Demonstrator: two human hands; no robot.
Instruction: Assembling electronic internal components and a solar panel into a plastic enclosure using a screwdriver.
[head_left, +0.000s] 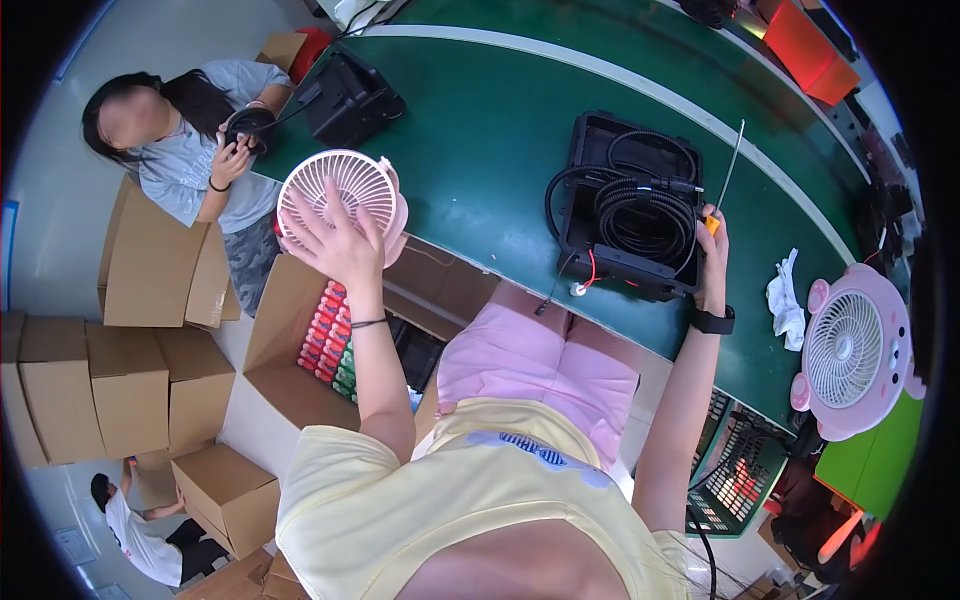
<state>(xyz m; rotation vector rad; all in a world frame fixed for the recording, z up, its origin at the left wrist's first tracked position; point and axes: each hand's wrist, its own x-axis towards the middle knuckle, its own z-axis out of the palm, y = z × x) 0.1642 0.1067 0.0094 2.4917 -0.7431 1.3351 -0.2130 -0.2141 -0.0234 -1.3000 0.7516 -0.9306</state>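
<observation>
On the left, my left hand (340, 240) lies with spread fingers against the front grille of a small pink fan (365, 178) at the table's near edge. Part of the grille is hidden behind the fingers. My right hand (713, 262) is closed around the orange handle of a screwdriver (735, 165), whose long thin shaft points away from me. That hand is right beside an open black plastic case (590, 150). Inside the case lies a coiled black cable (645, 215) with a plug end. Red wires and a small white connector (578, 289) hang at its near side.
A pink animal-faced fan (845, 340) and a white cloth (785, 298) are at the right. Across the green table (470, 130), a co-worker (215, 130) handles black cable near another black case (350, 98). Below are an open carton (275, 330) and a green crate (745, 490).
</observation>
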